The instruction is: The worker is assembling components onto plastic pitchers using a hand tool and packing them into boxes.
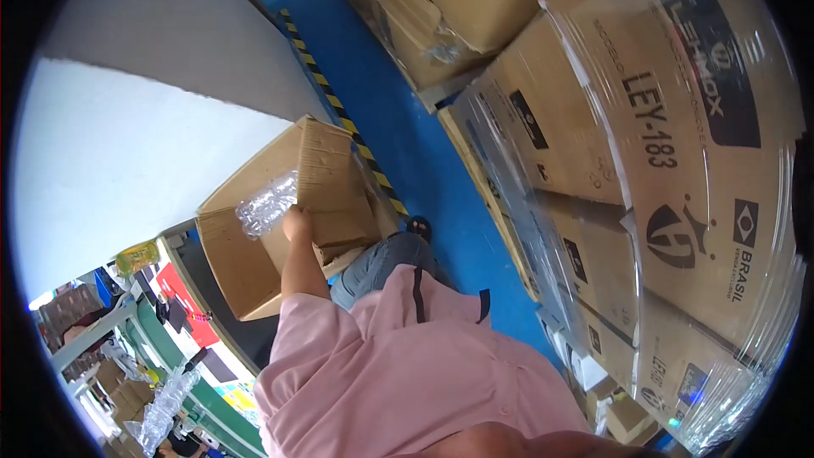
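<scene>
My left hand reaches into an open brown cardboard box at the left. It is closed at the edge of a clear plastic air-cushion wrap, which lies tilted inside the box. My fingers are partly hidden, but they appear to grip the wrap. One flap or side wall of the box stands up just beyond the hand. My right hand is out of view.
Large cartons in stretch film are stacked on a wooden pallet at the right. Yellow-black tape runs along the blue floor beside a white wall. Cluttered green shelving stands lower left.
</scene>
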The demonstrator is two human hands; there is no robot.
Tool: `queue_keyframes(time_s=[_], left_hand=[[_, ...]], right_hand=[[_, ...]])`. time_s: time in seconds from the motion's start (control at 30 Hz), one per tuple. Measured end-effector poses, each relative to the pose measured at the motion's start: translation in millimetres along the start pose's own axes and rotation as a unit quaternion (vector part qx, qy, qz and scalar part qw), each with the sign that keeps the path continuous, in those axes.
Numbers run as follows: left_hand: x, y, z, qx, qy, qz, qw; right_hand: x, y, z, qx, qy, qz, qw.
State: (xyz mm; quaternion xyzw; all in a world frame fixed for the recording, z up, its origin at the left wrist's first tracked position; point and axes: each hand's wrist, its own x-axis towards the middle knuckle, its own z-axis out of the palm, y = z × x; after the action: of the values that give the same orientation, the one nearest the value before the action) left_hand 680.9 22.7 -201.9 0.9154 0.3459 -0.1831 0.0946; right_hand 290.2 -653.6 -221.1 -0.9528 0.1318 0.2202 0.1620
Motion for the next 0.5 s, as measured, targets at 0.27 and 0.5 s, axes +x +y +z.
queue_keyframes(time_s=[0.27,0.5], left_hand=[[1,-50,17,-0.012,-0.005,-0.058,0.998],[-25,-60,57,-0.097,-0.048,-0.104,0.989]], right_hand=[[60,-51,-114,0.002,-0.052,0.01,0.999],[130,-264,-285,-0.015,-0.17,0.004,0.985]])
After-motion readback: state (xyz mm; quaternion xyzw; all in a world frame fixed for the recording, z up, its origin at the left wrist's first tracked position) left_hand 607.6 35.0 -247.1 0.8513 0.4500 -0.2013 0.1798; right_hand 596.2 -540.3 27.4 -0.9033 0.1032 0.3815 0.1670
